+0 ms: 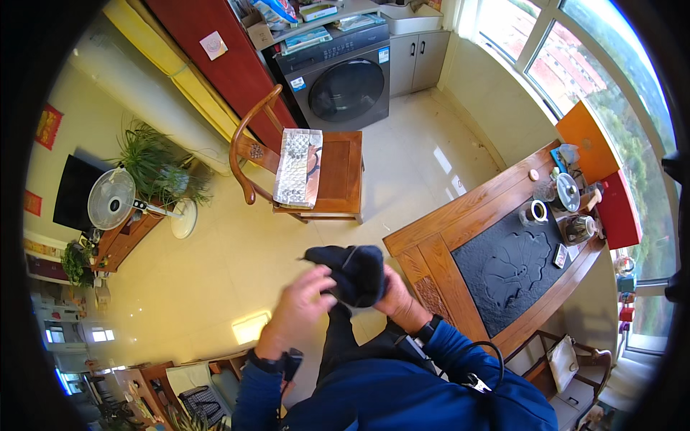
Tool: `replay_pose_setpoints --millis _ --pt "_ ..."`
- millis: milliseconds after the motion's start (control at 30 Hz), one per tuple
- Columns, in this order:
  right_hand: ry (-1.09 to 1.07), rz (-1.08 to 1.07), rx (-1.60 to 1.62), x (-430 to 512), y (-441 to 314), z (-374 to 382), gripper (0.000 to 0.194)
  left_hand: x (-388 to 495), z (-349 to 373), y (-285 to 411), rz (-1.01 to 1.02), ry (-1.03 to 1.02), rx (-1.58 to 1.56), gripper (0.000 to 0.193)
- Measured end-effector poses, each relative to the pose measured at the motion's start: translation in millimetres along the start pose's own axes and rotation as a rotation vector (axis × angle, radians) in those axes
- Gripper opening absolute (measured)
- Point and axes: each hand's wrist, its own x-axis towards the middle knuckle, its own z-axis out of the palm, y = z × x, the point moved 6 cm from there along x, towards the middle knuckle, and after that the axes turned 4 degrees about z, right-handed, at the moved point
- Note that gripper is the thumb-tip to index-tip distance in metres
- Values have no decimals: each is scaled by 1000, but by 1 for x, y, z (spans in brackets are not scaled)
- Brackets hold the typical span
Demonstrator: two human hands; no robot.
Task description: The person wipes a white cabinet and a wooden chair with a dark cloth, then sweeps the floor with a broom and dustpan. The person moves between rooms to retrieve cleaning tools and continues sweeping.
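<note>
A dark, soft cloth item point(358, 275), perhaps a cap or a shoe, is held up in front of my body. My right hand point(399, 296) grips its right side, fingers partly hidden behind it. At its left edge is my left hand point(304, 301), slightly blurred, with bent, spread fingers; whether these touch the cloth I cannot tell. Both wrists wear dark bands. Beyond the item, a wooden armchair point(342, 178) carries a folded sheet with a quilted silvery pattern point(295, 167).
To the right stands a wooden tea table point(426, 221) with a dark stone tray point(506, 275), glass jars and a kettle. A washing machine point(345, 86) is at the back. A white fan point(183, 218), plants and a cabinet stand left. A wooden chair point(593, 358) is lower right.
</note>
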Motion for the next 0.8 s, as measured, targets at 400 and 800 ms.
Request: replay_pose_setpoints --millis 400,800 --pt "397 -816 -791 108 -128 22 48 151 -182 -300 -383 361 505 69" --pt "884 171 -2599 298 -100 -228 79 146 -146 -393 -361 262 653 87"
